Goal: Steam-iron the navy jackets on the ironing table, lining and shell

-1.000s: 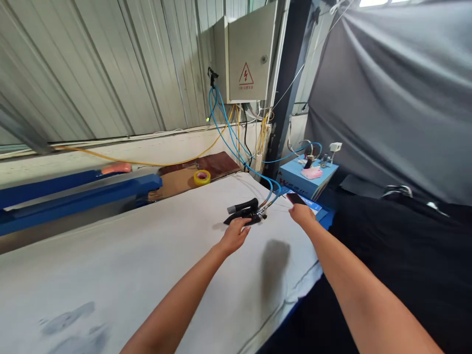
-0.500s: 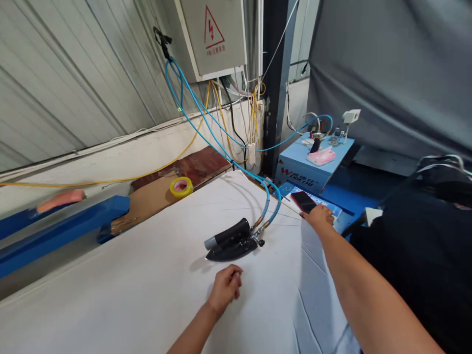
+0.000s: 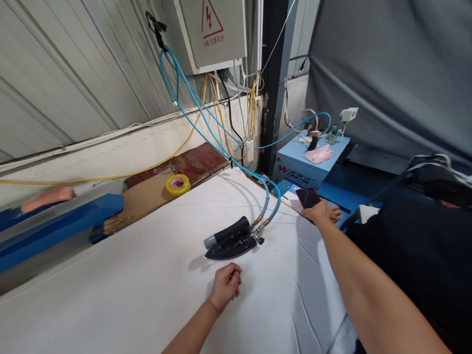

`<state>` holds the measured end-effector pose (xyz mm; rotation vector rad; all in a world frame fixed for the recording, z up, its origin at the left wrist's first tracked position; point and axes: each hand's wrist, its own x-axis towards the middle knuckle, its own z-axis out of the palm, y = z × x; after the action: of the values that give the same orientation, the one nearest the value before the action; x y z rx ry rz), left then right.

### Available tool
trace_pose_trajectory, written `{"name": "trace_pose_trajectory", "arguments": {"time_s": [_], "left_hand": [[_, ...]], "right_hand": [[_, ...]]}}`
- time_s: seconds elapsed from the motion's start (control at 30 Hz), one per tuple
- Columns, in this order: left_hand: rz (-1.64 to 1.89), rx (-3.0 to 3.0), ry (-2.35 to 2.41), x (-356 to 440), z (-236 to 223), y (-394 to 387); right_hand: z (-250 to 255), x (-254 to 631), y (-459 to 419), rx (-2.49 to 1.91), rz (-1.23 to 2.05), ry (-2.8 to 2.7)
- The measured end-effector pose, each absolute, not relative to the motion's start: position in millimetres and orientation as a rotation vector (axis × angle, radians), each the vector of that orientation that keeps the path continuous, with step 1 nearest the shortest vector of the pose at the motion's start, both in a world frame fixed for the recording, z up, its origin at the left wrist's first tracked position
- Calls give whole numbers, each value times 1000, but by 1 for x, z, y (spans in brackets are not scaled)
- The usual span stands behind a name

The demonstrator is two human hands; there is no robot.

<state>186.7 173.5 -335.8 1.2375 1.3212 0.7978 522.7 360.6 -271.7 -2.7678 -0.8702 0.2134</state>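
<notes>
My left hand is over the white tabletop with its fingers curled in a loose fist, and nothing shows in it. Just beyond it lies a black steam iron with a grey-tipped handle, on its side or base; two blue hoses run from its back. At the table's right edge my right hand grips the near end of a smartphone with a dark screen and red edge. The phone is tilted, and some of the gripping fingers are hidden.
A roll of yellow tape sits on cardboard beyond the table. A light blue machine carries a pink packet. An electrical box hangs on the wall. Dark clothing fills the right side.
My right hand has shifted slightly to the right, and the phone has tilted and moved with it. My left hand and the iron stay put. The view has shifted a little.
</notes>
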Motion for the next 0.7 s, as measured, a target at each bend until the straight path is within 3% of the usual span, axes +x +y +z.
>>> {"name": "trace_pose_trajectory", "arguments": {"time_s": [0.17, 0.43, 0.7], "left_hand": [[814, 1346, 1291, 189, -330, 174], [833, 1827, 1395, 141, -299, 142], [919, 1974, 1452, 117, -325, 126]], "right_hand": [[-251, 479, 299, -2778, 372, -875], [-266, 416, 233, -2865, 512, -1035], [-250, 464, 253, -2632, 1133, -1533]]}}
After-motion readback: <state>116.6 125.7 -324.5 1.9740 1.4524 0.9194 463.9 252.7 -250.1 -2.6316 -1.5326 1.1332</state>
